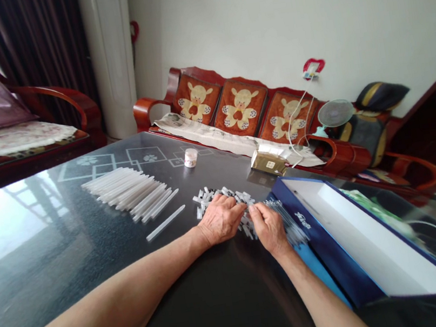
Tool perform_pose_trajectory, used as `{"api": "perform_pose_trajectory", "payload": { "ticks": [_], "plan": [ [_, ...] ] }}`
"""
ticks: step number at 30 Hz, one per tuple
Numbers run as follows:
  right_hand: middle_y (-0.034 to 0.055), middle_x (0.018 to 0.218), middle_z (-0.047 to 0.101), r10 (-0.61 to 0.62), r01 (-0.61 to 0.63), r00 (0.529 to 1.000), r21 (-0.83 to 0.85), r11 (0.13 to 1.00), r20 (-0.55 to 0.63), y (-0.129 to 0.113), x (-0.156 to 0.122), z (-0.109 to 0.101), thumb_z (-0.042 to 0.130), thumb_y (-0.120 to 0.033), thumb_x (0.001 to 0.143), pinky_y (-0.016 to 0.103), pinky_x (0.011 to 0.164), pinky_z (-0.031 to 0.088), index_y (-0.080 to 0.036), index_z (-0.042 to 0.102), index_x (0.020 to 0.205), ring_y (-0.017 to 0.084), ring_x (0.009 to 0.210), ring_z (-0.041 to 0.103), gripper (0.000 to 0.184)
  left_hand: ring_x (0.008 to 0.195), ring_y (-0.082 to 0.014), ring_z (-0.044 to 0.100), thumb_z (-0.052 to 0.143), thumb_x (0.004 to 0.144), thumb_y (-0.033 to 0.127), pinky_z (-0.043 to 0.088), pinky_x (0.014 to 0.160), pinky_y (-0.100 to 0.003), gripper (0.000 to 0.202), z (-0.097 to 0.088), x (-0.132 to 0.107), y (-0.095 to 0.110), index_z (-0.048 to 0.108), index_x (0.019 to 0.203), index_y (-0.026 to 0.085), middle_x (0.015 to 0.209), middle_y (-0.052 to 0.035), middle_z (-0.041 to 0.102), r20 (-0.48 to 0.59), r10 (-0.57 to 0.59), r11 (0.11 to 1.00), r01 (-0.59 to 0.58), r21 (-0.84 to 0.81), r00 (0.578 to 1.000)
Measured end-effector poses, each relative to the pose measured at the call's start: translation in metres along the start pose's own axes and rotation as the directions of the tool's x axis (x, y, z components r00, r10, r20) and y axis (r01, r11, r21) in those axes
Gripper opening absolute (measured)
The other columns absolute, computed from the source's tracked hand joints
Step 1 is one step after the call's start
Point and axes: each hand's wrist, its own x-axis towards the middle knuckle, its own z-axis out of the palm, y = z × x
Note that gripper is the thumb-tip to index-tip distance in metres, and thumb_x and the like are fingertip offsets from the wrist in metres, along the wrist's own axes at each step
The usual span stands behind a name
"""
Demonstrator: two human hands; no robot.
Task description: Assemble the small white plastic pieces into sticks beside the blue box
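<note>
My left hand (221, 218) rests palm down on a heap of small white plastic pieces (211, 194) on the dark glass table (51, 254), its fingers curled into the heap. My right hand (267, 226) lies just right of it, fingers bent and pinched on something small among the pieces. Right of that hand lies a bundle of thin clear rods (290, 219). A pile of long white tubes (130, 190) lies to the left, with one single tube (165, 223) apart from it.
An open blue box with a white inside (360, 235) sits at the right of the table. A small white tape roll (190, 157) and a brown packet (267, 162) stand further back. Behind the table is a red wooden sofa (234, 106) with a small fan (335, 112).
</note>
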Motion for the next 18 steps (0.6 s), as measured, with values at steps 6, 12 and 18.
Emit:
{"api": "perform_pose_trajectory", "payload": {
  "ticks": [6,12,18],
  "plan": [
    [0.0032,0.054,0.061,0.042,-0.041,0.999,-0.041,0.998,0.007,-0.001,0.004,-0.001,0.04,-0.044,0.09,0.026,0.051,0.036,-0.023,0.055,0.058,0.016,0.05,0.053,0.041,0.071,-0.0181,0.045,0.036,0.093,0.026,0.036,0.073,-0.034,0.029,0.002,0.0,-0.003,0.062,0.103,0.019,0.076,-0.0046,0.053,-0.021,0.018,0.999,-0.018,0.03,1.0],
    [0.0001,0.059,0.064,0.187,-0.151,0.959,-0.172,0.973,0.215,-0.007,0.01,-0.017,0.052,-0.035,0.082,0.025,0.054,0.036,-0.022,0.06,0.069,0.015,0.055,0.057,0.019,0.072,-0.0182,0.047,0.04,0.09,0.024,0.036,0.072,-0.034,0.027,0.006,-0.001,-0.006,0.062,0.107,0.02,0.077,-0.0049,0.055,-0.062,-0.079,0.994,0.083,0.069,0.995],
    [0.002,0.063,0.064,0.224,-0.065,0.889,-0.374,0.925,0.4,-0.021,0.003,-0.016,0.06,-0.024,0.072,0.027,0.056,0.035,-0.022,0.058,0.065,0.017,0.06,0.059,0.007,0.073,-0.0184,0.048,0.042,0.089,0.023,0.036,0.072,-0.034,0.027,0.007,-0.001,-0.007,0.062,0.106,0.019,0.078,-0.0052,0.055,-0.07,-0.082,0.994,0.086,0.069,0.994]
  ]
}}
